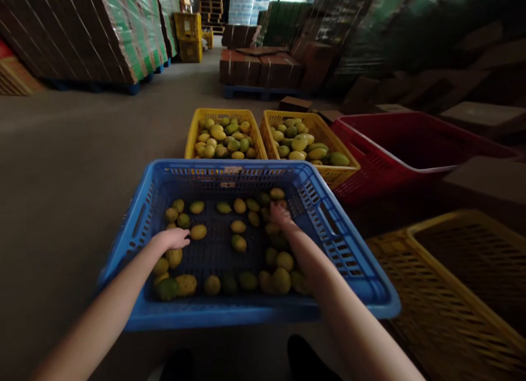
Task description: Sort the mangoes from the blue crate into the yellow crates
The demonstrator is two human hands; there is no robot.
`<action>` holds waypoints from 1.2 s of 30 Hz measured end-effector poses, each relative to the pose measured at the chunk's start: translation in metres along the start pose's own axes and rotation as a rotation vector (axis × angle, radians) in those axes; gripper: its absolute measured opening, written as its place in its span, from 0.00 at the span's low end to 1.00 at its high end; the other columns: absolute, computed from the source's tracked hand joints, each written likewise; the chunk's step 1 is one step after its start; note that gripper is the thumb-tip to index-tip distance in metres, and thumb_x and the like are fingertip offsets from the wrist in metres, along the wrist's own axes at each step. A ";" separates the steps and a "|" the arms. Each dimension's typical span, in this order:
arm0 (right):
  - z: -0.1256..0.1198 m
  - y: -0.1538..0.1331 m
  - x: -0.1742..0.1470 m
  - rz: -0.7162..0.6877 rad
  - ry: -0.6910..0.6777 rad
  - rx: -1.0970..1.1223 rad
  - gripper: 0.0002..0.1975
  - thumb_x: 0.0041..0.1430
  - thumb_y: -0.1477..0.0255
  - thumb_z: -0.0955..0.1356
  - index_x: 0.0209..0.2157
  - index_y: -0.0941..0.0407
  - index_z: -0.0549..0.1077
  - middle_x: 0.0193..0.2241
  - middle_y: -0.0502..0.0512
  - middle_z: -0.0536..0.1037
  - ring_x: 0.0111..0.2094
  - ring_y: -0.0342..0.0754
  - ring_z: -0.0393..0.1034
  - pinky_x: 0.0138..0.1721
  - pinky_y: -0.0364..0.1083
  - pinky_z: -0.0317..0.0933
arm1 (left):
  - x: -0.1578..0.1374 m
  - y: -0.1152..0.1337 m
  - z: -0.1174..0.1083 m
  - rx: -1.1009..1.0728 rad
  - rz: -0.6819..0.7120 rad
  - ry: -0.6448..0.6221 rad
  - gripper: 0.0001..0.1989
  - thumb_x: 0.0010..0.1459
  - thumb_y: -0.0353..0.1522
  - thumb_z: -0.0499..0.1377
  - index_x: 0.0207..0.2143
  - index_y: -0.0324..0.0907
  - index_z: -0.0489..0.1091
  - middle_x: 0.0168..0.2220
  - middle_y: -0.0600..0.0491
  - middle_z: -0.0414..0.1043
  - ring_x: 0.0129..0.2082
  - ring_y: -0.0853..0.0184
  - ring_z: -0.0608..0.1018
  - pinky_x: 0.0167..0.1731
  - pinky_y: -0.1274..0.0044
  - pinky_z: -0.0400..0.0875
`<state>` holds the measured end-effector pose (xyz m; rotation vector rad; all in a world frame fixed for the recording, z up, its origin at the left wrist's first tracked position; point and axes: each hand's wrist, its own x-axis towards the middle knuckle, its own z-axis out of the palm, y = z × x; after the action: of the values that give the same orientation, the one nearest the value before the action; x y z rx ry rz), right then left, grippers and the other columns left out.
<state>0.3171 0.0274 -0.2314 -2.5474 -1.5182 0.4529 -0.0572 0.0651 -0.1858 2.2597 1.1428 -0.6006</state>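
A large blue crate (230,315) in front of me holds a loose layer of yellow-green fruits that look like mangoes. On its left side my left hand (175,239) reaches in over some of them, fingers stretched and apart, its tips close to a yellow mango (199,231). Toward the far right of the crate my right hand (280,213) points down with its fingers curled round a mango (282,204), which they partly hide. Several mangoes lie along the near wall, including a green one (167,288). Two mangoes, one of them two-toned (239,243), sit mid-floor.
Beyond the blue crate stand two yellow crates, a left one (189,143) and a right one (349,161), filled with similar fruit. A red crate (361,170) and a yellow crate (447,293) flank the right. Wrapped pallets (123,30) and cardboard boxes (263,69) stand behind.
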 end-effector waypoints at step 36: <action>-0.015 -0.073 -0.004 -0.291 -0.014 0.545 0.20 0.58 0.67 0.60 0.52 0.56 0.65 0.46 0.59 0.76 0.44 0.52 0.73 0.40 0.50 0.70 | 0.010 0.014 0.007 -0.059 -0.071 -0.115 0.18 0.54 0.37 0.56 0.44 0.37 0.74 0.47 0.39 0.74 0.48 0.52 0.75 0.47 0.67 0.67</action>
<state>0.2590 0.0590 -0.1970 -1.8846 -1.4835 0.7246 -0.0412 0.0594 -0.1937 2.1142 1.1725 -0.7058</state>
